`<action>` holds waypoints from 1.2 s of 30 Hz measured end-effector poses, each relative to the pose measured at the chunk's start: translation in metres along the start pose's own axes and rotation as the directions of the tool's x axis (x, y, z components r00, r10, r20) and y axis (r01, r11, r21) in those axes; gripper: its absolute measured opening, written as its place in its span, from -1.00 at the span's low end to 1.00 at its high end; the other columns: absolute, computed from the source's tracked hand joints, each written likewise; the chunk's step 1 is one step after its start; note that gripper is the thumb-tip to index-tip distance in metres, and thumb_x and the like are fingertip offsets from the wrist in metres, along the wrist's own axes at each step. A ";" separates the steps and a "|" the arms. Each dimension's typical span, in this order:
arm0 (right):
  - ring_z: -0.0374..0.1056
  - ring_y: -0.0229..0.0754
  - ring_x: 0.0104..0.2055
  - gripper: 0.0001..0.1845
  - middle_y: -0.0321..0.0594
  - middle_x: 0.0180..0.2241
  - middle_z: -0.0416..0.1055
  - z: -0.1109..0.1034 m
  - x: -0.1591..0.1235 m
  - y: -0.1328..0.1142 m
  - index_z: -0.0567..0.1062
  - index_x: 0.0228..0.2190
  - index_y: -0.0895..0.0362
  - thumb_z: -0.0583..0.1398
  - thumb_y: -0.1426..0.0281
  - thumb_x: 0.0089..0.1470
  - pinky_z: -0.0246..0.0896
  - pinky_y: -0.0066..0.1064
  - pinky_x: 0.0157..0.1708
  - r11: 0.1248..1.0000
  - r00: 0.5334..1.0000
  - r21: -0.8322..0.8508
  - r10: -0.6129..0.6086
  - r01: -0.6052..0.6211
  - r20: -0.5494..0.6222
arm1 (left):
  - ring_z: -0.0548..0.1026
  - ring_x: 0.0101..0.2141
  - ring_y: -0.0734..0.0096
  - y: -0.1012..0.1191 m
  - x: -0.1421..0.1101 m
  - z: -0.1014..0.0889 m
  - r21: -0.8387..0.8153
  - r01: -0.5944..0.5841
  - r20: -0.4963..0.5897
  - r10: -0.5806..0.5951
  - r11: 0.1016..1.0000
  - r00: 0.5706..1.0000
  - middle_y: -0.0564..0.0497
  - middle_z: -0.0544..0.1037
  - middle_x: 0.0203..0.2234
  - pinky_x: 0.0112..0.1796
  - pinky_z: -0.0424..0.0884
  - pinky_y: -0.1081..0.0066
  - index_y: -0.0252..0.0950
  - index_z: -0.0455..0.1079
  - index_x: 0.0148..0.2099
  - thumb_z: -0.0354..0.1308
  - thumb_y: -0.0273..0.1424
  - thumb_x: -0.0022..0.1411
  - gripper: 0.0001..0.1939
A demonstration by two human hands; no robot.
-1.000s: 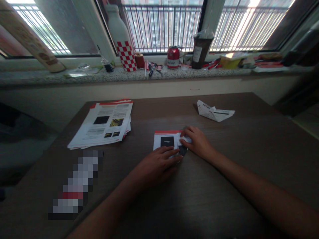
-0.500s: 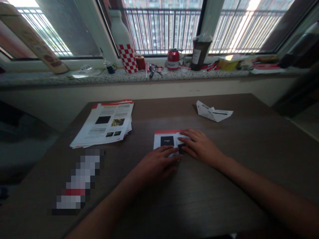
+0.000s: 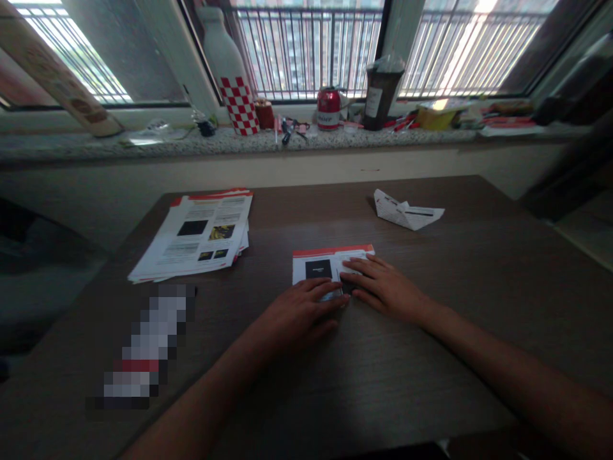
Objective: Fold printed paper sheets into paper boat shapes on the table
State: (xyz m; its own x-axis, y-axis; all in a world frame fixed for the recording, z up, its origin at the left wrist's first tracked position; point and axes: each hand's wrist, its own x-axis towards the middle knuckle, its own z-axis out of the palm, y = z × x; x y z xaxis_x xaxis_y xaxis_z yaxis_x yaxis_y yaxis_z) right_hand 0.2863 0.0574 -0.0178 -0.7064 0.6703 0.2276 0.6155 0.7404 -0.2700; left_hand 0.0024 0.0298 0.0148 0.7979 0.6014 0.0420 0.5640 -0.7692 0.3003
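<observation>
A folded sheet of printed paper (image 3: 301,263) with a red top band lies on the table in front of me. My left hand (image 3: 306,310) rests on its lower edge, fingers stretched out to the right. Over the sheet's right part my right hand (image 3: 380,285) lies flat with the fingers spread, covering that side. Part of the paper's lower and right edges is hidden under the hands. Farther back on the right sits a folded paper boat (image 3: 408,213).
A stack of printed sheets (image 3: 194,239) lies at the table's back left. Below it is a pixelated long object (image 3: 153,338). Along the windowsill (image 3: 163,148) stand a checkered bottle (image 3: 238,102), a red can (image 3: 328,108), a dark cup (image 3: 382,96) and other small items.
My right hand has gone from bent fingers at the sheet's right edge to lying flat across it, slightly lower. The sheet's right part now lies flatter. My left hand stays in place.
</observation>
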 end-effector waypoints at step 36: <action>0.34 0.05 0.30 -0.66 -0.08 0.23 0.46 0.007 0.009 -0.008 0.50 0.14 -0.03 0.20 0.32 0.37 0.14 0.15 0.31 0.998 0.993 0.030 0.051 -0.048 -0.109 | 0.25 0.36 -0.05 0.001 -0.002 -0.006 -0.060 0.006 0.066 -0.002 0.998 0.998 0.01 0.33 0.39 0.27 0.32 -0.08 -0.04 0.25 0.43 0.27 -0.23 0.42 -0.39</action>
State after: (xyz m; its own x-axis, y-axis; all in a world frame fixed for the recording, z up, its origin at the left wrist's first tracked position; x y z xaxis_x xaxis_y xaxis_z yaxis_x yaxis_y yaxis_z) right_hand 0.2727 0.0570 -0.0203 -0.6314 0.7090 0.3141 0.6382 0.7052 -0.3089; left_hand 0.0001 0.0293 0.0211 0.8092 0.5871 -0.0213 0.5546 -0.7514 0.3575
